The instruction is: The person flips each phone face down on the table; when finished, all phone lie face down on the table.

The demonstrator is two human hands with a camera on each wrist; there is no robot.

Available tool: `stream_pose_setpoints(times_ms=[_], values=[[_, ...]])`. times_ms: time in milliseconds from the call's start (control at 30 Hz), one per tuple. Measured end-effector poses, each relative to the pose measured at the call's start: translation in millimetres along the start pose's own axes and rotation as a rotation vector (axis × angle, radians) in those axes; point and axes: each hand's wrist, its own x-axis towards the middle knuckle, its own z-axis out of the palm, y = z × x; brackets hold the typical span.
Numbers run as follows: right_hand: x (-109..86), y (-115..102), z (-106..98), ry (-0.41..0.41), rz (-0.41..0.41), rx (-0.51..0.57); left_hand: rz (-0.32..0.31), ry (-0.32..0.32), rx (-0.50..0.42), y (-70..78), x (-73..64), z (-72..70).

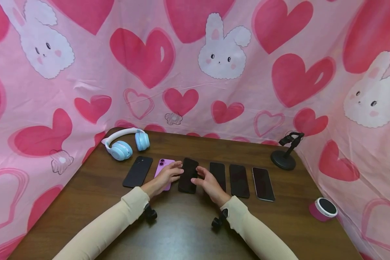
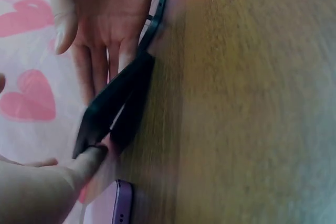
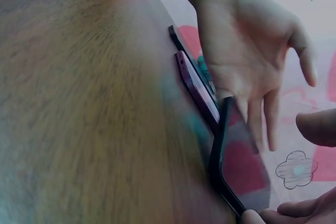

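A black phone (image 1: 188,176) is between the two hands, one edge tilted up off the table in both wrist views. Fingers of my left hand (image 1: 167,177) touch its left side; in the left wrist view, a fingertip meets the edge of the black phone (image 2: 107,108). My right hand (image 1: 212,184) is at the opposite side, palm turned inward, thumb spread apart. Seen from the right wrist, fingertips (image 3: 252,216) touch the lower end of the black phone (image 3: 244,166). Partly under the left hand lies a purple phone (image 1: 162,164).
A dark phone (image 1: 138,172) lies at the left; more phones, including a silver-edged one (image 1: 263,184), lie to the right. Blue headphones (image 1: 121,150) sit at the back left. A black stand (image 1: 283,160) and a pink round speaker (image 1: 323,209) are on the right.
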Motion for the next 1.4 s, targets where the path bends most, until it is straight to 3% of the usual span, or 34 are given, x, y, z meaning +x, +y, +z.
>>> stream_pose_setpoints(times_ms=[167,333,500,633,733,1133,1400], values=[[-1.9,-3.1,2.9,-0.032,-0.031,-0.009,0.066,-0.049,-0.090,4.1,-1.1,2.8],[-4.8,-8.2,1.6,-0.097,-0.061,0.084,0.104,-0.080,-0.118,5.9,-0.2,8.9],[-5.6,-11.4,-1.2,-0.125,-0.089,0.165,0.075,-0.139,-0.125,0.0,3.8,9.9],[-6.5,-13.5,-1.2,-0.138,-0.096,0.152,0.021,-0.173,-0.197,-5.9,3.7,9.1],[-8.8,-14.9,0.3,-0.146,-0.091,0.142,0.015,-0.166,-0.240,-8.6,1.5,7.9],[-7.5,-19.5,0.5,-0.118,-0.088,0.193,0.130,-0.175,-0.077,0.0,-3.5,8.4],[-3.8,-10.6,-2.7,-0.110,-0.049,0.265,0.104,-0.188,-0.057,1.8,0.3,13.6]])
